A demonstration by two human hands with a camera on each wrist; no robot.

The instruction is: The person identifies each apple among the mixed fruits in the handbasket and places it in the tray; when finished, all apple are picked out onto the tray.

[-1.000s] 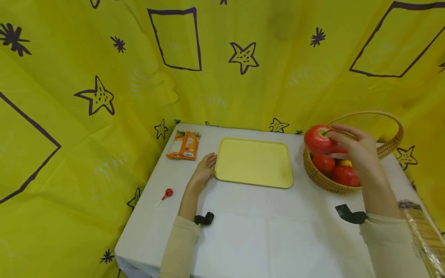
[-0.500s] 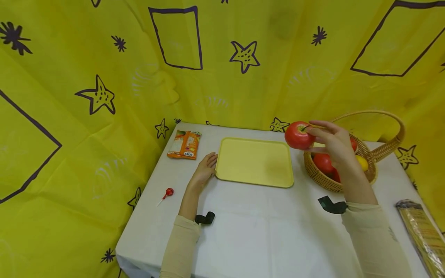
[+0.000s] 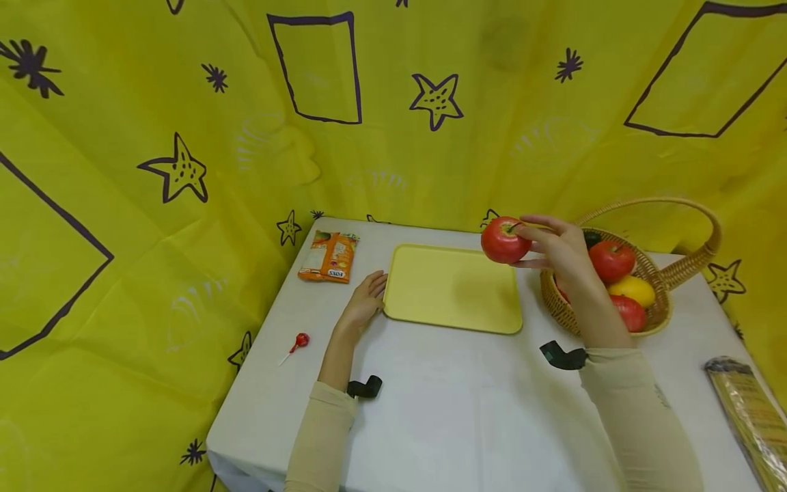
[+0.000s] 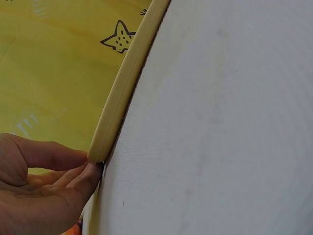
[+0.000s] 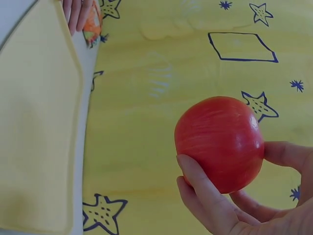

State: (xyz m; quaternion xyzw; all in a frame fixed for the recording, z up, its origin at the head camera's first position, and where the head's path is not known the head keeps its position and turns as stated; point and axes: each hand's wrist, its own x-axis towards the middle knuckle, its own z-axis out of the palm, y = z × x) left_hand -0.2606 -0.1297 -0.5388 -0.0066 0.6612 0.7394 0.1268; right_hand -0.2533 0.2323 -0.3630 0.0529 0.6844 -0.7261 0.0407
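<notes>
Since the earlier frames, the right hand (image 3: 562, 247) and its red fruit (image 3: 503, 240) have shifted toward 9 o'clock, away from the wicker basket (image 3: 558, 318). Right fingers (image 5: 195, 175): clamped on opposite sides of the fruit. Fruit held up, seen over the yellow tray's (image 3: 436, 287) 1–2 o'clock corner (head view, tray centre as dial). Left hand (image 3: 363, 301): at the tray's 9 o'clock edge, thumb and fingertips pinching the rim. Farther out, on the white surface (image 3: 418, 396): basket, 3 o'clock; orange packet (image 3: 328, 257), 9–10; red lollipop (image 3: 301, 340), 8–9.
</notes>
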